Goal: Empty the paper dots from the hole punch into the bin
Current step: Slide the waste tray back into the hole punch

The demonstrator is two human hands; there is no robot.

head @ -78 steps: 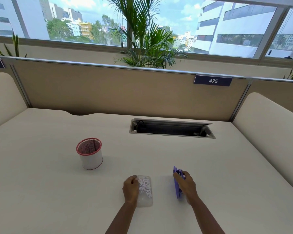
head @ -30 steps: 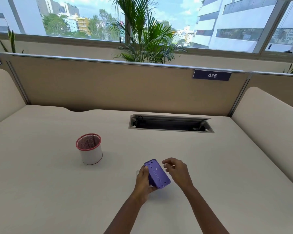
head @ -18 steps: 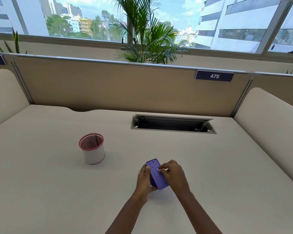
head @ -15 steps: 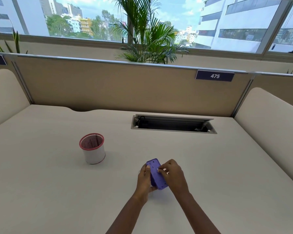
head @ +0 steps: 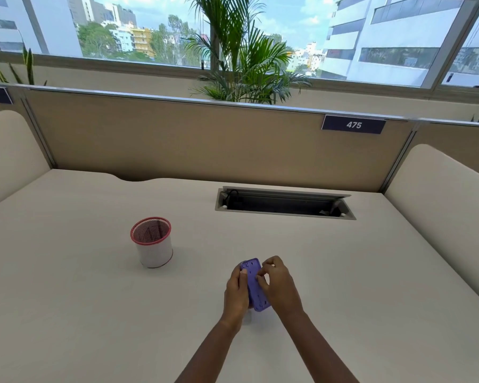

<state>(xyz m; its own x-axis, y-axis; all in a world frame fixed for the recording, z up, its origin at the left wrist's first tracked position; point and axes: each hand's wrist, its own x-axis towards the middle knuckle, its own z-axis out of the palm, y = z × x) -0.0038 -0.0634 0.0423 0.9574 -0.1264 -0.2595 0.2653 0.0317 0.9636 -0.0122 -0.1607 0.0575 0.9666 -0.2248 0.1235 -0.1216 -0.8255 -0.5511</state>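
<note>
Purple hole punch (head: 254,283) half-hidden between both hands (head: 260,286).

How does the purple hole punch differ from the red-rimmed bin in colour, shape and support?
The hole punch is purple; the bin is white with red rims. The hole punch is a flat slab; the bin an upright, open cylinder. The hole punch is held between left hand and right hand; the bin stands untouched on the desk.

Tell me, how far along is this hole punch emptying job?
Nothing visibly done yet: no dots show in the bin, which stands apart to the left. In hand: both hands, left and right, grip the purple punch, fingers working at its underside. Left: carrying it over and tipping the dots in.
</note>
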